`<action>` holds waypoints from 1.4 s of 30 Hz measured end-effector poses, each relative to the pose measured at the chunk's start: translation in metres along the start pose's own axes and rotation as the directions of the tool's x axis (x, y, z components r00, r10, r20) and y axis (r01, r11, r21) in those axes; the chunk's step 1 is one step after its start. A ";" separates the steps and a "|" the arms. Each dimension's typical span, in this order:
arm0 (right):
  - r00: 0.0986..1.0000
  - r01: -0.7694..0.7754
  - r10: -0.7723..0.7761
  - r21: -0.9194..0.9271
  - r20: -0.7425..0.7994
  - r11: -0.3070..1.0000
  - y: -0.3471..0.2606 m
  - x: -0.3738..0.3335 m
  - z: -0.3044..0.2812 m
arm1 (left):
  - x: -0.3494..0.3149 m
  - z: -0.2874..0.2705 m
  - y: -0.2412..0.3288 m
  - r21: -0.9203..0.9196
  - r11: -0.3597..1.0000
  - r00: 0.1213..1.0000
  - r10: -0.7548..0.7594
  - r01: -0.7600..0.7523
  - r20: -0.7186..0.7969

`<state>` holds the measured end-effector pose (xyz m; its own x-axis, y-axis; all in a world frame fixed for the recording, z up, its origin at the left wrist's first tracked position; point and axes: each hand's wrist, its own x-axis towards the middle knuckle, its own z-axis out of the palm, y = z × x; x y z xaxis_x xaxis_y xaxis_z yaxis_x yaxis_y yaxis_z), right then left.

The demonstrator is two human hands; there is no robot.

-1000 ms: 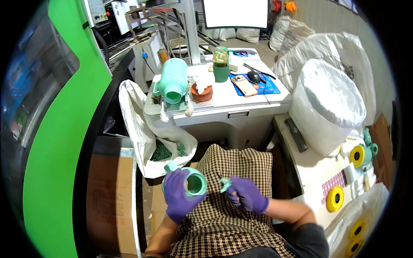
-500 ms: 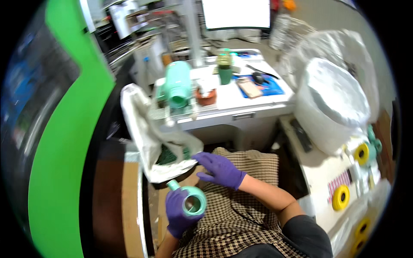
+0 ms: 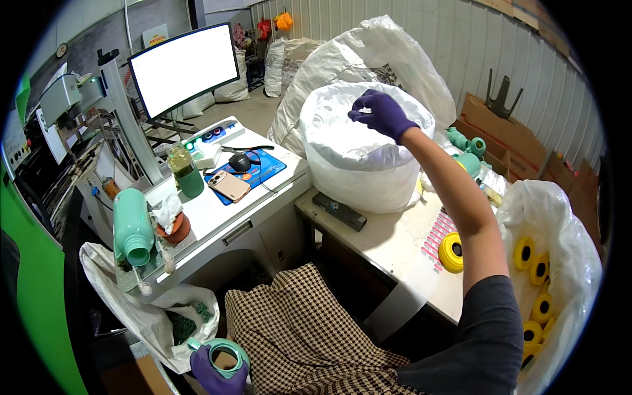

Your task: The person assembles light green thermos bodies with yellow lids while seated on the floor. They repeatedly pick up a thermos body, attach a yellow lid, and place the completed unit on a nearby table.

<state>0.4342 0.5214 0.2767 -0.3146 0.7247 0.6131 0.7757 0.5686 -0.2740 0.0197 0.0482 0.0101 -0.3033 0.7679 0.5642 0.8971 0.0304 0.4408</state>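
Observation:
My left hand (image 3: 214, 375), in a purple glove, grips a pale green cup-shaped part (image 3: 222, 355) low beside my left knee, open end up. My right hand (image 3: 380, 113), also gloved, is stretched out over the big white sack (image 3: 362, 161) on the right table, fingers pinched together at the sack's open top. Whether something small sits between the fingertips I cannot tell. A checked cloth (image 3: 303, 336) covers my lap.
A desk (image 3: 217, 217) ahead carries a monitor (image 3: 184, 69), a phone, a mouse, a green jar and a mint bottle-shaped part (image 3: 131, 227) on a fixture. A white bag (image 3: 141, 313) hangs below it. Yellow wheels (image 3: 536, 289) fill a bag at right; one (image 3: 451, 252) lies on the table.
My head has turned right. My right hand left my lap, first toward the hanging bag, then up to the big white sack. My left hand kept the green part and sank lower.

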 end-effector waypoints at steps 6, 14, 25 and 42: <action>0.938 -0.220 0.289 -0.312 0.194 0.924 0.072 0.024 0.079 | 0.025 -0.004 0.029 0.049 0.986 0.986 0.157 -0.160 0.060; 0.974 0.150 -0.058 -0.435 0.217 0.888 0.114 0.032 0.063 | 0.002 -0.014 0.017 0.081 0.996 0.999 0.042 -0.043 0.017; 0.851 0.525 -0.483 0.297 -0.204 0.798 -0.170 -0.133 0.075 | -0.001 -0.018 0.002 -0.156 0.967 0.974 -0.215 0.202 -0.068; 0.770 0.233 -0.592 0.758 0.240 0.610 -0.341 -0.307 0.169 | 0.031 -0.012 0.035 0.022 0.990 0.989 0.137 -0.138 0.063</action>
<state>0.1740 0.1704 0.0568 -0.8323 0.3148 0.4563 -0.0147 0.8103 -0.5858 0.0381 0.0649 0.0516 -0.1568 0.8038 0.5739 0.9373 -0.0620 0.3429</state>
